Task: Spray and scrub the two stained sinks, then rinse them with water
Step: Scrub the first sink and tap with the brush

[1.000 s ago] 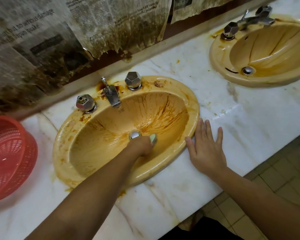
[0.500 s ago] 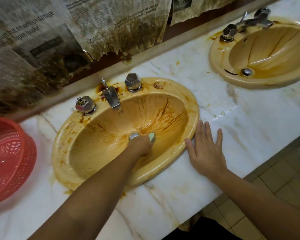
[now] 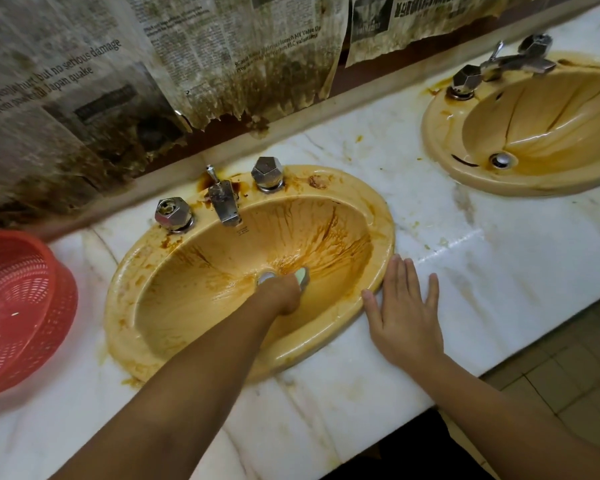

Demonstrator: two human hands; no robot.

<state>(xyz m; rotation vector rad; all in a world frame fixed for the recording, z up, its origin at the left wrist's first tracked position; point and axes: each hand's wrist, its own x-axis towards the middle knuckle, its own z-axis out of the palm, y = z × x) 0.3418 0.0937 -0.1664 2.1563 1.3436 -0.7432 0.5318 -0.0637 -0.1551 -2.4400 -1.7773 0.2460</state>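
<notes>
A yellow oval sink (image 3: pixel 378 216) streaked with brown stains sits in the marble counter in front of me. My left hand (image 3: pixel 279 294) is down in its bowl beside the metal drain (image 3: pixel 265 278), gripping a pale green sponge (image 3: pixel 302 277) pressed against the wet surface. My right hand (image 3: pixel 400 306) lies flat with fingers spread on the counter, touching the sink's right rim. A second stained yellow sink (image 3: pixel 440 140) with its own tap sits at the far right.
A chrome tap (image 3: pixel 224 202) and two faceted knobs (image 3: pixel 173 213) stand at the near sink's back. A red plastic basket (image 3: pixel 18 306) lies on the counter at left. Stained newspaper (image 3: pixel 222 64) covers the wall. The counter edge drops to a tiled floor (image 3: pixel 568 375) at right.
My left hand with the sponge has shifted slightly around the drain, scrubbing. My right hand has stayed flat on the counter. The view has drifted a little.
</notes>
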